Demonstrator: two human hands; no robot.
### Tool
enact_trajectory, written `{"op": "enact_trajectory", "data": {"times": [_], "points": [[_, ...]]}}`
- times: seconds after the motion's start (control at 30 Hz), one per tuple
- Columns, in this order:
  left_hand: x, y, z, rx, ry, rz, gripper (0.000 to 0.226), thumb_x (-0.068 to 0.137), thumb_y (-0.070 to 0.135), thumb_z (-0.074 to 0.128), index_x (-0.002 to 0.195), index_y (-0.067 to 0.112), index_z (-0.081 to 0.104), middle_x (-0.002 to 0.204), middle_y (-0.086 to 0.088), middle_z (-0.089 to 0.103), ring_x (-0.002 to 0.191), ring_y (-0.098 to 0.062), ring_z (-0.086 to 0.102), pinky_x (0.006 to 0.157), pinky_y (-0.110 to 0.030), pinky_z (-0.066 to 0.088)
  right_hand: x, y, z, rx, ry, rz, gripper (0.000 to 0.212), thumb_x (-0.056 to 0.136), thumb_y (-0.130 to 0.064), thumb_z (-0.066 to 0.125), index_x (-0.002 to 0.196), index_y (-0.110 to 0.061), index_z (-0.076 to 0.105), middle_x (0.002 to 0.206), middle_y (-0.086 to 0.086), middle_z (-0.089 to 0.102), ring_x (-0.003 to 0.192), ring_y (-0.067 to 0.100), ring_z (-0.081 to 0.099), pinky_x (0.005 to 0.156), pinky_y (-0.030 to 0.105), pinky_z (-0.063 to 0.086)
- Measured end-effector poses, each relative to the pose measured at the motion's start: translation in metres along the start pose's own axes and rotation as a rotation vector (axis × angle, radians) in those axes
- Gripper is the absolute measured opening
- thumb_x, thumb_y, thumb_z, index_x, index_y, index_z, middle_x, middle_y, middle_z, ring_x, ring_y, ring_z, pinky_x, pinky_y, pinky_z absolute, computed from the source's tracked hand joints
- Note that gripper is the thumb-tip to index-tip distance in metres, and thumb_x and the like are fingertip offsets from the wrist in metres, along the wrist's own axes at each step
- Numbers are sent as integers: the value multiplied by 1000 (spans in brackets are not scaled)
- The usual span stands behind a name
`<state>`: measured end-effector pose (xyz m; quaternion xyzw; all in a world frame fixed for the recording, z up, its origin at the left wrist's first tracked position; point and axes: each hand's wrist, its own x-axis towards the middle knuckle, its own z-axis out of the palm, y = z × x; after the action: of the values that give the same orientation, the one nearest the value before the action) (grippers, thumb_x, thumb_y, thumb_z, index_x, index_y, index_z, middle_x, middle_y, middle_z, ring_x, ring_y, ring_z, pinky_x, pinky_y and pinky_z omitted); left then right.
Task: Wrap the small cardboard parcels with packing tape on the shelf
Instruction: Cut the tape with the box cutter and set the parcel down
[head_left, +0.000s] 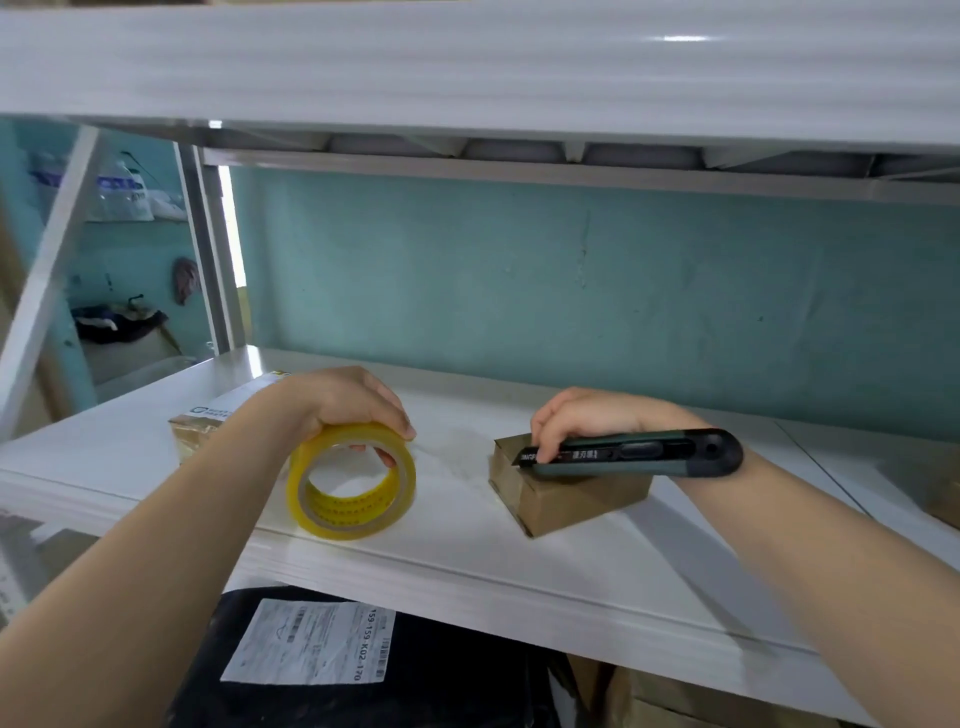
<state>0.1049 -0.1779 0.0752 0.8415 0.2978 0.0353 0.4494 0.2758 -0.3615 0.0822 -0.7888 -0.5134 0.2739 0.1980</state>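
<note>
Where the small cardboard parcel (566, 493) lies right of centre on the white shelf (467, 561), long axis roughly left to right, the right grip (587, 415) rests on its top, curled round a green utility knife (639, 453) whose blade end points left at the parcel's left edge. Well apart to the left, the left grip (343, 397) clasps the upright tape roll (343, 439) — so the right is nearer. A second parcel (192, 431) sits behind the left forearm.

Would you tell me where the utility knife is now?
In the head view, the utility knife is right of centre, gripped by the right hand over the small cardboard parcel.
</note>
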Motion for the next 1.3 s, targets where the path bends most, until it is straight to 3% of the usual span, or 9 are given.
{"op": "enact_trajectory", "data": {"times": [0.2,0.33,0.43,0.57,0.73,0.93,1.13,1.2,1.3], "points": [[-8,-4,3,-140,22,43,5,79,9,71,76,6,70,58,-8,70,43,-10,61,37,-13,37,8,10,2,374,369,128,16,65,-26,66,68,-11,60,60,7,61,50,20,58,51,19,43],[-4,-2,4,-264,133,127,7,73,11,77,70,9,71,61,-9,71,47,-12,62,50,-21,47,8,14,9,519,595,120,18,78,-13,63,63,-10,53,58,5,51,27,1,45,29,11,27],[1,-3,4,-361,276,169,10,79,9,71,69,8,70,56,-7,69,45,-12,61,42,-17,44,0,16,3,511,694,3,14,83,-12,62,73,-2,61,69,8,56,48,5,53,39,11,33],[5,-5,9,-435,374,191,7,80,11,72,74,6,69,52,-4,68,42,-9,59,37,-15,42,-8,12,13,445,555,-184,12,89,-10,57,77,-12,58,69,8,59,49,6,57,51,15,40],[8,-1,19,-442,377,184,10,81,9,71,71,8,69,48,-2,66,39,-6,57,37,-14,42,0,-1,43,61,328,-234,25,89,-11,54,68,-21,45,55,-9,45,40,-3,39,47,18,28],[8,-2,19,-444,387,201,8,79,12,73,73,8,71,53,-4,67,43,-9,56,38,-16,43,-1,5,42,77,349,-263,21,90,-13,52,73,-22,43,58,-6,45,53,7,39,56,30,29],[8,1,22,-419,344,212,9,78,14,75,79,6,72,60,-8,67,49,-14,57,40,-17,45,-25,21,13,958,621,-350,22,91,3,42,72,-7,44,61,20,57,54,20,65,50,21,47],[10,-1,24,-385,338,216,8,77,16,76,77,10,71,63,-6,66,51,-14,57,46,-19,48,-38,44,-8,1061,783,-247,23,89,2,46,68,-7,46,61,14,47,47,22,58,50,23,46],[11,-3,29,-350,326,230,8,76,18,77,76,14,70,69,-6,66,55,-13,58,55,-19,49,-56,93,-22,841,900,141,25,88,-4,52,65,-12,48,60,8,46,50,18,47,51,25,37]]}}
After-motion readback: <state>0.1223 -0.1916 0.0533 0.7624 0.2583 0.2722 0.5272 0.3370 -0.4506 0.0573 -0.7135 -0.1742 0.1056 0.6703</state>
